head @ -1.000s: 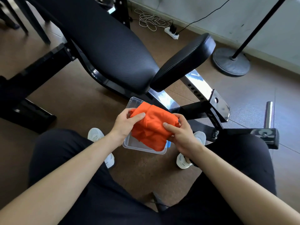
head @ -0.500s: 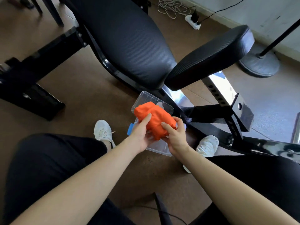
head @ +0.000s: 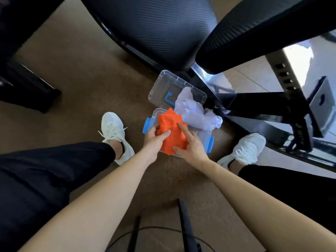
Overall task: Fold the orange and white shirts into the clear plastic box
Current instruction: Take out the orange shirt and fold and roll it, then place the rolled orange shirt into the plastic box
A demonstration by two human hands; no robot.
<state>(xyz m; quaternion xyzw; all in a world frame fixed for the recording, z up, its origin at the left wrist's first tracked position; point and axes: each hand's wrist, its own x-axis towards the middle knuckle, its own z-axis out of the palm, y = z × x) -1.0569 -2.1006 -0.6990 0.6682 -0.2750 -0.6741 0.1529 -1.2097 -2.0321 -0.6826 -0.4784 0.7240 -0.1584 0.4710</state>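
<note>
The folded orange shirt (head: 171, 132) sits low in the clear plastic box (head: 203, 138), which stands on the floor between my feet and has blue clips on its sides. My left hand (head: 155, 141) grips the shirt's left side, thumb on top. My right hand (head: 189, 144) presses on its right side with the index finger stretched over the cloth. The white shirt (head: 194, 110) lies crumpled over the box's far right corner, partly hanging out. The clear lid (head: 163, 84) with a blue handle lies flat just beyond the box.
A black padded weight bench (head: 154, 30) and its metal frame (head: 272, 104) loom over the far side of the box. My white shoes (head: 113, 131) (head: 245, 150) flank it. A thin black stand and cable (head: 183, 222) lie near my knees.
Both hands have lowered the orange shirt from above the box down into it. The view has tipped down and closer, and the white shirt and lid have come into sight.
</note>
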